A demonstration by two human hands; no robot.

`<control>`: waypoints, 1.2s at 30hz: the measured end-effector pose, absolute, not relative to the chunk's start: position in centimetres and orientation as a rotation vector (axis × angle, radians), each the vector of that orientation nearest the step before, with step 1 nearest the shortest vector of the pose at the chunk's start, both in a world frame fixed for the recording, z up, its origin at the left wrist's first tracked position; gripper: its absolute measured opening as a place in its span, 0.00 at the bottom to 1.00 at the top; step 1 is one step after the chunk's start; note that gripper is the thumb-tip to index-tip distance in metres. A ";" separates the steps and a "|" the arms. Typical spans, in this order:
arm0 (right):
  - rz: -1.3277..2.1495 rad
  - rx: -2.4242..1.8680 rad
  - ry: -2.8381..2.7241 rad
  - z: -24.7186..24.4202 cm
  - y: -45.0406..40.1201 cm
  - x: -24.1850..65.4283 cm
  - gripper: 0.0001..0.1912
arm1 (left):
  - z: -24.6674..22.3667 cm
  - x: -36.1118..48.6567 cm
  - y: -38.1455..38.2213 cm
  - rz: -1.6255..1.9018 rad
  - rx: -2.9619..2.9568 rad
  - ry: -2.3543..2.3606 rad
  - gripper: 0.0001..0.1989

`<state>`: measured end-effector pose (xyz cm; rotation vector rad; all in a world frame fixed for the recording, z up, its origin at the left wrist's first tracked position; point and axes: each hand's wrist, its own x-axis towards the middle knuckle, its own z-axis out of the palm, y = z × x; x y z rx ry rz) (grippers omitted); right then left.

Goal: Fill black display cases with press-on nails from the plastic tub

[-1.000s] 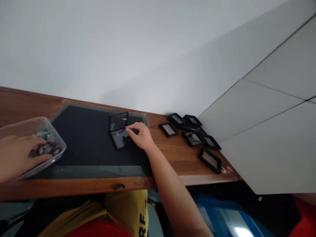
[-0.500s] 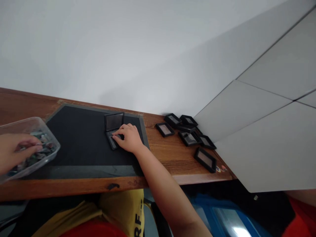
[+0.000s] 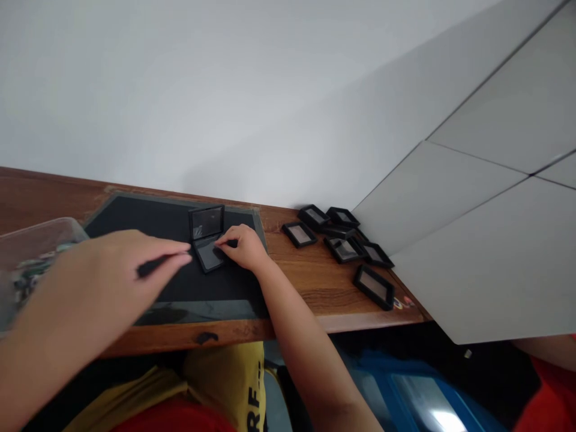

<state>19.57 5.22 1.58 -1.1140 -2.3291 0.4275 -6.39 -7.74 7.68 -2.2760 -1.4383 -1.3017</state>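
Note:
A small black hinged case (image 3: 210, 253) stands opened on the dark mat (image 3: 148, 219), its lid upright at the back and a grey pad in its base. My right hand (image 3: 245, 247) is at the case's right edge, thumb and forefinger pinched together over the pad; whether anything is between them cannot be made out. Just left of the case, my left hand (image 3: 121, 270) hovers with thumb and fingertips pressed together. Anything in that pinch is too small to see. Behind my left hand is a clear plastic tub (image 3: 67, 227) of small mixed pieces, partly covered by the hand.
Several black flat cases (image 3: 373, 287) lie on the wooden tabletop (image 3: 292, 270) to the right, some overlapping. A white wall (image 3: 270, 108) rises behind, with a pale panel (image 3: 450, 240) on the right. Another person's red sleeve (image 3: 549, 390) shows at lower right.
My left hand has come out of the tub and moved right to beside the opened case. My right hand has shifted slightly right, uncovering more of the pad.

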 end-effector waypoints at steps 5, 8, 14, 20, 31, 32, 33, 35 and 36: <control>0.405 -1.102 -2.385 1.9 4.6 19.7 0.09 | 5.9 0.2 -5.3 -1.261 -2.340 -1.330 0.09; 0.428 -1.102 -2.340 2.1 4.5 19.9 0.11 | 3.0 0.4 -2.7 -1.267 -2.329 -1.377 0.06; 0.737 -1.014 -2.131 2.8 4.1 19.9 0.12 | 0.2 -0.7 -0.5 -1.399 -2.249 -1.454 0.07; 0.976 -0.945 -2.044 3.3 3.4 19.3 0.11 | 0.3 -0.9 -0.9 -1.408 -2.176 -1.388 0.09; 1.260 -0.889 -1.927 2.9 3.5 19.2 0.21 | 0.8 -0.8 -1.5 -1.498 -2.171 -1.219 0.06; 1.274 -0.876 -1.924 3.0 3.5 19.2 0.21 | 0.8 -0.8 -1.5 -1.507 -2.176 -1.211 0.06; 1.286 -0.860 -1.921 3.0 3.5 19.2 0.22 | 0.8 -0.8 -1.5 -1.513 -2.181 -1.203 0.06; 1.305 -0.836 -1.917 3.1 3.4 19.2 0.23 | 0.8 -0.9 -1.6 -1.523 -2.206 -1.177 0.07; 1.314 -0.833 -1.919 3.1 3.4 19.2 0.24 | 0.9 -0.9 -1.6 -1.533 -2.226 -1.165 0.07</control>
